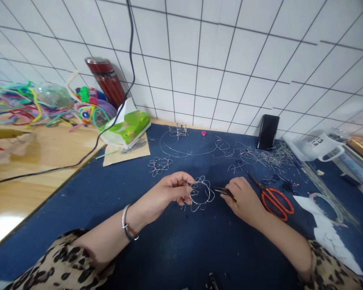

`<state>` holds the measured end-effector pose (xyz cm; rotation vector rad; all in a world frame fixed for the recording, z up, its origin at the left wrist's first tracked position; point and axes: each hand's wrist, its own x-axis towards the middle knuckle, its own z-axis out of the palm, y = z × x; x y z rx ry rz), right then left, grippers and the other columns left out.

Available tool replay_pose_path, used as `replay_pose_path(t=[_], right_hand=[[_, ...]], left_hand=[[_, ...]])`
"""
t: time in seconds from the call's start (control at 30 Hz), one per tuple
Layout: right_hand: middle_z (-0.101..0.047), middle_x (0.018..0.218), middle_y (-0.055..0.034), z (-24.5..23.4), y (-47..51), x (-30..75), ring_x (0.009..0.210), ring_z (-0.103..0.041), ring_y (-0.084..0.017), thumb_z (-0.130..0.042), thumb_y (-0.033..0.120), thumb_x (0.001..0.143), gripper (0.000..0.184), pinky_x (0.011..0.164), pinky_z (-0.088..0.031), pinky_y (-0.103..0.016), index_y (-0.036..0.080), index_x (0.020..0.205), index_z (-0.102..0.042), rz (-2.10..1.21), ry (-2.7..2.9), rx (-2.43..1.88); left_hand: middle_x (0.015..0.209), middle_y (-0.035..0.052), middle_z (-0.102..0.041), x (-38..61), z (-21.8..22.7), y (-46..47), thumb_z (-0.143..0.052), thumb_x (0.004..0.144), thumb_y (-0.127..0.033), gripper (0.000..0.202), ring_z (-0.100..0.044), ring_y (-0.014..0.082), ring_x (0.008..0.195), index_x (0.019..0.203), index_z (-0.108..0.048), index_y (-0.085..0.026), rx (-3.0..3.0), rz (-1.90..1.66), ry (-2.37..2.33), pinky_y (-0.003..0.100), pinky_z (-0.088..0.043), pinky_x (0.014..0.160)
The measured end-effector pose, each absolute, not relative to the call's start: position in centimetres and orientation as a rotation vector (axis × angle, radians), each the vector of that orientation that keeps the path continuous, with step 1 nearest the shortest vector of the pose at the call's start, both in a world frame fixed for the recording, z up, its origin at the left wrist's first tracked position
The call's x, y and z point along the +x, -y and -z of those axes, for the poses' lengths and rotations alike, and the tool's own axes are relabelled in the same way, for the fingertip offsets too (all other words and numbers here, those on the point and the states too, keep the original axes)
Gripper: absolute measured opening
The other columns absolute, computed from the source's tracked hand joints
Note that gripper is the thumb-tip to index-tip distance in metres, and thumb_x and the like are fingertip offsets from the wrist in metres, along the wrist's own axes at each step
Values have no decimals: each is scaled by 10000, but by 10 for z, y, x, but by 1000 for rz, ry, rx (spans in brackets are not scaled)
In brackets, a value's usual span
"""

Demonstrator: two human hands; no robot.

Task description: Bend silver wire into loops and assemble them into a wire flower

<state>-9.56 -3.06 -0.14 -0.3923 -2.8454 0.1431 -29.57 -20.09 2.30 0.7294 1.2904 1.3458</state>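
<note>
My left hand (172, 188) pinches the left side of a wire ring with petal-like loops (211, 196), holding it over the dark blue table cover. Small pinkish beads seem to dot the ring. In my right hand (243, 197) is a pair of pliers (223, 191), the dark jaws pointing left toward the ring, a small gap apart from it. The handles are mostly hidden in my palm. A similar looped wire flower (160, 165) lies flat beyond my left hand. Orange-handled scissors (275, 200) rest just right of my right hand.
Loose wire (269, 156) is heaped at the back right, near a black phone (268, 132) leaning on the wall. A green tissue pack (127, 128) and red thermos (105, 80) stand back left. A black cable (93, 149) hangs across the left. A white mug (323, 146) stands right.
</note>
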Motion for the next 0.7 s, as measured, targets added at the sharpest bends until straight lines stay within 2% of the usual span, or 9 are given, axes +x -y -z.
replay_pose_path(t=[0.2, 0.33, 0.47, 0.7], right_hand=[[-507, 858, -89, 4, 30, -96, 825, -434, -203, -483, 345, 848, 214, 717, -351, -342, 150, 807, -562, 90, 2856, -377], [-509, 872, -86, 6, 29, -96, 825, -437, -201, -474, 376, 852, 236, 729, -353, -348, 158, 847, -567, 93, 2929, -337], [-521, 864, -82, 6, 27, -97, 832, -450, -203, -458, 423, 855, 282, 724, -363, -343, 167, 899, -569, 79, 2970, -287], [-514, 788, -62, -8, 27, -106, 777, -441, -182, -464, 414, 857, 269, 700, -349, -311, 171, 783, -551, 207, 2957, -213]], left_hand=[[670, 6, -600, -294, -24, 200, -611, 741, -200, 181, -615, 141, 617, 918, -575, -185, 669, -1374, -1343, 226, -425, 533], [726, 5, -606, -305, -24, 200, -624, 729, -181, 224, -630, 151, 699, 946, -573, -195, 634, -1528, -1374, 204, -432, 544], [691, 3, -606, -315, -24, 201, -623, 745, -211, 246, -615, 138, 691, 982, -561, -197, 607, -1679, -1401, 193, -434, 549], [667, 2, -618, -312, -22, 200, -607, 752, -241, 225, -593, 115, 632, 964, -561, -183, 551, -1808, -1377, 193, -422, 535]])
